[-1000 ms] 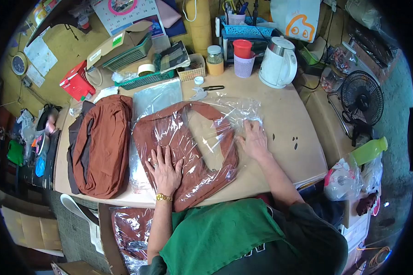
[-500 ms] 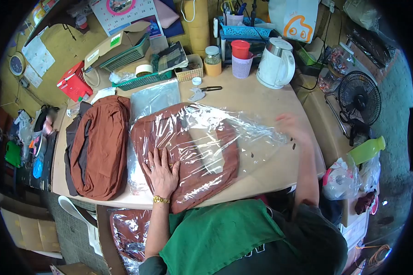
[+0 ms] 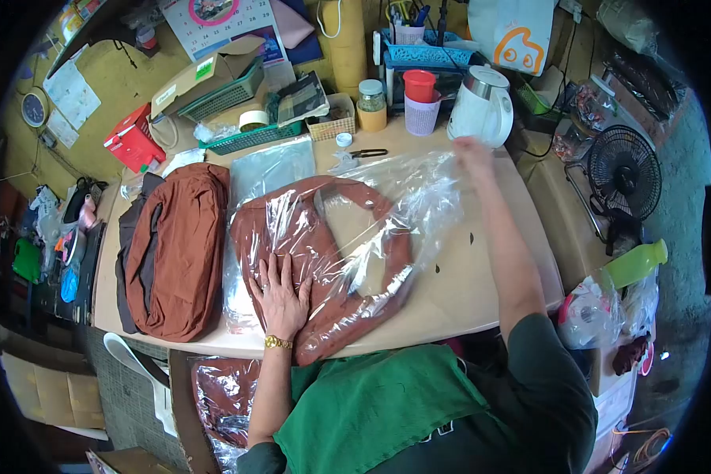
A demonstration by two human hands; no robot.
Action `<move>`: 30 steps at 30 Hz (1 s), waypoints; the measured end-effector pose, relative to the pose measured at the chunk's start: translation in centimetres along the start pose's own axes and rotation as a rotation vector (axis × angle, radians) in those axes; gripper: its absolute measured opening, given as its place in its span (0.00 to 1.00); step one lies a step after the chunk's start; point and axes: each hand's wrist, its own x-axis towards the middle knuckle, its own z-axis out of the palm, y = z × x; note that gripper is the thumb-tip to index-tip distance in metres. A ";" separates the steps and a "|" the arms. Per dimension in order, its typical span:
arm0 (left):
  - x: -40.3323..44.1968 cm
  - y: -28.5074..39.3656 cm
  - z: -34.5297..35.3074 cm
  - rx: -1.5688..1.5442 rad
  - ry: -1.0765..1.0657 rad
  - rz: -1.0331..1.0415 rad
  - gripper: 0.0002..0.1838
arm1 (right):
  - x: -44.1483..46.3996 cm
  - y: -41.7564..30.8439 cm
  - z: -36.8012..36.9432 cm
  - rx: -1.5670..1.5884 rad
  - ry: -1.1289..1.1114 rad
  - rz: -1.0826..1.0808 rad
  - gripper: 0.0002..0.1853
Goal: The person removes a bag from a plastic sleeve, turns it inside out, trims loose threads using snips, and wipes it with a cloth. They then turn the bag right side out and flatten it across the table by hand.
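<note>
A reddish-brown fabric bag (image 3: 288, 229) lies on the table inside a clear plastic bag (image 3: 434, 201), its strap curving round on the right. My left hand (image 3: 281, 296) rests flat on the plastic over the brown fabric, fingers spread, with a gold watch on the wrist. Up at the right, in front of the kettle, my right hand (image 3: 472, 158) is closed on the loose end of the plastic bag, which is pulled up and crumpled; its fingers are slightly blurred. Left of the wrapped bag sits another brown bag (image 3: 186, 253) without plastic.
Flat clear plastic sheets (image 3: 272, 170) lie behind and under the wrapped bag. Pliers (image 3: 367, 152), a jar (image 3: 372, 107), a white kettle (image 3: 479, 107) and a green basket (image 3: 253, 138) stand along the back. A wrapped brown bag (image 3: 225, 391) is in a box below the table edge.
My right hand has moved up and left, toward the kettle, drawing the plastic's loose end with it. The plastic is now more bunched. My left hand stays pressed on the bag.
</note>
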 end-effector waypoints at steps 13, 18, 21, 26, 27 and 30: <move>0.3 0.1 0.3 -0.002 -0.004 -0.003 0.35 | -13.7 1.3 -5.2 -0.168 -0.494 0.146 0.20; 0.5 0.2 0.6 -0.019 0.016 -0.025 0.37 | -9.2 9.9 -12.0 0.243 0.097 0.198 0.15; 0.3 1.5 -0.7 -0.173 0.108 -0.012 0.41 | -12.5 3.6 -8.5 0.249 -0.034 0.401 0.19; 2.3 11.6 -7.4 -0.756 -0.194 0.239 0.51 | -16.5 -6.4 -1.2 0.506 -0.580 0.103 0.29; 3.1 13.6 -6.5 -0.852 -0.223 0.254 0.45 | -18.1 -9.2 0.0 0.746 -0.755 0.014 0.29; 9.3 15.4 -4.0 -1.334 -0.473 0.022 0.28 | -20.1 -12.4 1.6 0.776 -0.676 -0.393 0.28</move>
